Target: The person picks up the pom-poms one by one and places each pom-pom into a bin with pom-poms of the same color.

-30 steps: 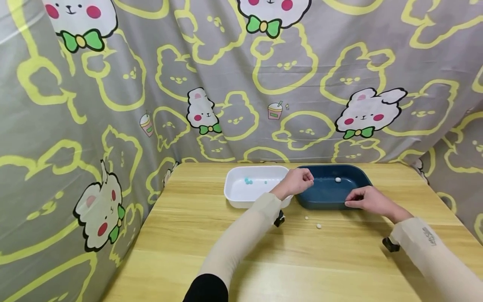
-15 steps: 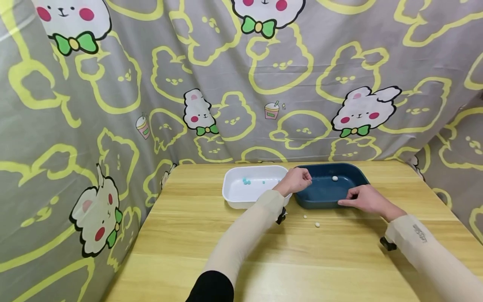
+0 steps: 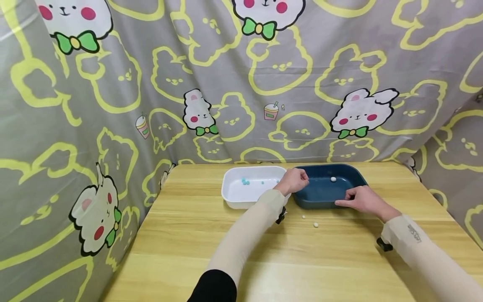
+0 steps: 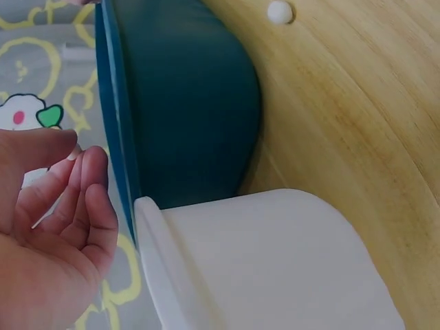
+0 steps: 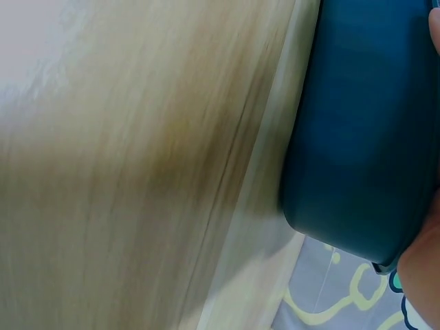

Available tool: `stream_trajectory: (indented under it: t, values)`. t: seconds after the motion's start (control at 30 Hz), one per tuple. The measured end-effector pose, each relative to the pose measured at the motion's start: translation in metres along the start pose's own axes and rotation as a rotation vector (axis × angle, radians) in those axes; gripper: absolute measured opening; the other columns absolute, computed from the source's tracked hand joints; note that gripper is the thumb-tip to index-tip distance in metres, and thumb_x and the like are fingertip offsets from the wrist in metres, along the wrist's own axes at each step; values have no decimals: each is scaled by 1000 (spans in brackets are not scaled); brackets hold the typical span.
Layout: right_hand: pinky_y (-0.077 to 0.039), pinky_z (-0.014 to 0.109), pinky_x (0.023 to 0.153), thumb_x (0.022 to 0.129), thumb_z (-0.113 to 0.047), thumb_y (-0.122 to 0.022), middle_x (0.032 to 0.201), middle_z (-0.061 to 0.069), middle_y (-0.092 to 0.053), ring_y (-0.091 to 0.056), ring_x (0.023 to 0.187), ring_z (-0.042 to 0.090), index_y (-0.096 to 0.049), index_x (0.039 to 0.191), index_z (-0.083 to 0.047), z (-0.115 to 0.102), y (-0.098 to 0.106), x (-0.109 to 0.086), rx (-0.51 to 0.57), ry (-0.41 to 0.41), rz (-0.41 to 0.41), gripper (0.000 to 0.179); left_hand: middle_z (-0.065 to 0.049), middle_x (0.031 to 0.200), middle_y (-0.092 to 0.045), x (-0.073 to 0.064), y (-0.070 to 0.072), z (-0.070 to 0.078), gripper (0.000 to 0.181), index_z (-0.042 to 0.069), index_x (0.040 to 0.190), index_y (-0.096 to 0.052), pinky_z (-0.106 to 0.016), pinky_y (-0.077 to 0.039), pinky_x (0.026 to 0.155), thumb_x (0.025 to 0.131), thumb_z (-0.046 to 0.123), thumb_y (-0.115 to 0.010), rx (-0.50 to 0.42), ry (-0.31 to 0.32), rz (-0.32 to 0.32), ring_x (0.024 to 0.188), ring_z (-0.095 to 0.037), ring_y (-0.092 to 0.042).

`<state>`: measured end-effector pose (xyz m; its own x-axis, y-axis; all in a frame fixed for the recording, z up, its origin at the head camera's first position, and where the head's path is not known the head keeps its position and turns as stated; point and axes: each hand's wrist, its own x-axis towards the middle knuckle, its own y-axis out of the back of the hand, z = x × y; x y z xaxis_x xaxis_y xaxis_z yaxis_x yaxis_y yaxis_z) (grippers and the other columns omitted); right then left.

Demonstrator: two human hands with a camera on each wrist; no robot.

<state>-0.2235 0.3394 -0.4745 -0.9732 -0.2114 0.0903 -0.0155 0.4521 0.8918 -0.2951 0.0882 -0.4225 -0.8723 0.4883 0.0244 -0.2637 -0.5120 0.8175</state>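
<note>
My left hand (image 3: 293,181) is over the place where the white basin (image 3: 237,205) and the dark blue basin (image 3: 315,205) meet. In the left wrist view, its thumb and a finger pinch a small whitish ball (image 4: 74,152), mostly covered by the fingertips. My right hand (image 3: 364,199) grips the blue basin's front right rim, thumb outside and fingers over the inner side. One white ball (image 3: 333,179) lies inside the blue basin. Several small teal balls (image 3: 245,182) are in the white basin, partly hidden behind the left hand.
Two white balls lie on the wooden table (image 3: 196,235) in front of the basins: a larger one (image 3: 315,225) and a smaller one (image 3: 303,217). A patterned grey curtain (image 3: 226,84) hangs behind the table and along its left side.
The head view has shifted slightly. Both hands keep nearly the same places at the basins; the right thumb has slid a little left along the blue rim.
</note>
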Motion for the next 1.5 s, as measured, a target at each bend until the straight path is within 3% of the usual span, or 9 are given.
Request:
stream_trajectory:
  t: [0.3,0.57,0.83,1.0,1.2,1.37,1.5]
  values:
    - [-28,23,47,76,-61,-67,48,-10,-33,-34,46,9,-60,60,-16,1,-3,-2,-5,-2,8,49,7,78,-61,5,-5,-5,7,15,84,-67,-18,-43,64,90,17,-65,4,24,9,70,-7,-54]
    - [-28,24,47,76,-63,-66,49,-10,-32,-33,45,10,-60,60,-14,-1,0,-1,16,-15,-15,52,6,84,-63,10,-2,-7,8,13,94,-68,-17,-44,66,92,19,-62,5,28,11,73,-6,-56]
    - [-28,23,48,76,-59,-69,48,-11,-34,-35,46,8,-61,60,-18,0,0,0,-17,22,33,44,5,85,-63,8,3,-13,9,12,96,-67,-19,-45,68,94,17,-59,-96,22,34,77,-7,-57]
    - [-29,24,48,76,-59,-69,48,-11,-36,-36,47,9,-61,61,-20,2,-1,0,-24,28,28,43,6,85,-63,-10,14,-11,12,12,97,-67,-19,-44,69,95,19,-58,-109,-49,-5,76,-6,-56]
    - [-30,23,49,78,-57,-69,50,-11,-41,-36,48,8,-63,64,-18,0,0,1,-6,42,0,41,10,81,-62,-47,24,-4,16,9,98,-69,-17,-43,66,95,19,-57,-110,-147,-104,70,-4,-55]
    - [-36,24,51,81,-47,-71,62,-10,-59,-43,53,7,-69,69,-19,1,5,-2,-3,89,1,30,11,78,-63,-70,19,-2,16,11,95,-71,-14,-43,65,95,20,-57,-72,-219,-179,68,-1,-54]
    - [-45,29,58,81,-42,-73,73,-9,-65,-53,63,8,-71,75,-19,2,7,-5,-48,133,55,23,11,81,-65,-81,7,-7,16,11,95,-72,-13,-42,67,95,20,-58,-33,-251,-229,70,1,-54]
